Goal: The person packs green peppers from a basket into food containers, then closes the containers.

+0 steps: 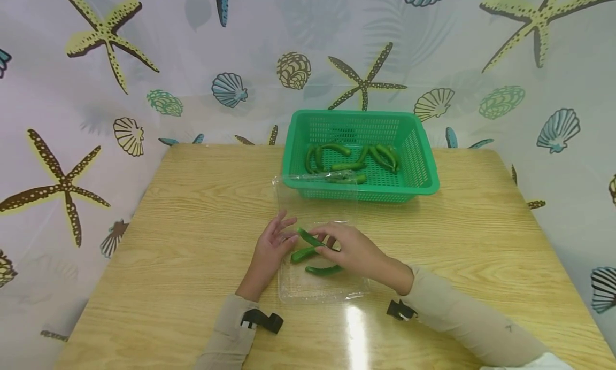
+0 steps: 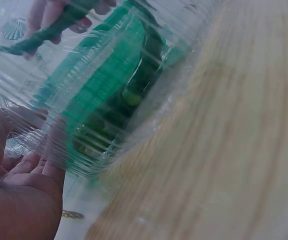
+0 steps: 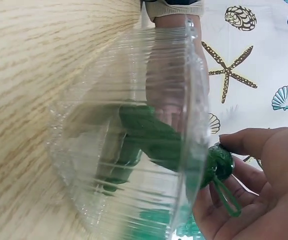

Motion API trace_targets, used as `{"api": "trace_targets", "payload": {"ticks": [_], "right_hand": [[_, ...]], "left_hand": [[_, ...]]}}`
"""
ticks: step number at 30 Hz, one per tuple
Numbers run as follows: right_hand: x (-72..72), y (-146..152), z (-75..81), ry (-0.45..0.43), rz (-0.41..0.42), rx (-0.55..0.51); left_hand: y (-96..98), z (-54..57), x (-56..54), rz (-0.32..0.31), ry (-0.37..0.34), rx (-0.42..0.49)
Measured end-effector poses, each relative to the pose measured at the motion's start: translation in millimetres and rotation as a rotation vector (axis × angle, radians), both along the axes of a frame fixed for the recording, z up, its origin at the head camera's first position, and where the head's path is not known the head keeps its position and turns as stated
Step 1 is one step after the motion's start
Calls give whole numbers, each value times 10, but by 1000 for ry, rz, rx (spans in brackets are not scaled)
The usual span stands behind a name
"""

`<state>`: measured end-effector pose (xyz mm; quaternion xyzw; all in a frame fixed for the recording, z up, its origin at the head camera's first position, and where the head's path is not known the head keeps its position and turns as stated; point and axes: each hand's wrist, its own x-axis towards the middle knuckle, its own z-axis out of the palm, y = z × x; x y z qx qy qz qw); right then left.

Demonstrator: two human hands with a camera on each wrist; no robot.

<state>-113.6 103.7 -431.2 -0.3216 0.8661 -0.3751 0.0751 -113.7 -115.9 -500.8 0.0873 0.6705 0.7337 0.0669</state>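
A clear plastic clamshell box lies with its lid up on the wooden table. Inside its tray are two green chili peppers, seen blurred through the ribbed wall in the wrist views. My right hand holds another green pepper above the tray, pinched near its stem end; the thin stem shows in the right wrist view. At the tray's left side is my left hand, fingers loosely extended and nothing gripped. In the left wrist view that hand is beside the clear wall; exact contact is unclear.
Behind the box stands a green plastic basket with several green peppers in it. The box's transparent lid leans toward the basket's front rim. A patterned cloth hangs behind the table.
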Motion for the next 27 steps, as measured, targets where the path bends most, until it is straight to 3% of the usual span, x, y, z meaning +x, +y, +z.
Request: {"api": "trace_targets", "payload": {"ticks": [6,14,27], "right_hand": [[20,4,-71,-4,8,87],[45,-9,-124,42,33,223],[70,-16,-195,68,37,307]], "left_hand": [[0,128,47,-19,-2,7],[8,122,39,-33,-16,40],[12,125,45,-30,-8,47]]}}
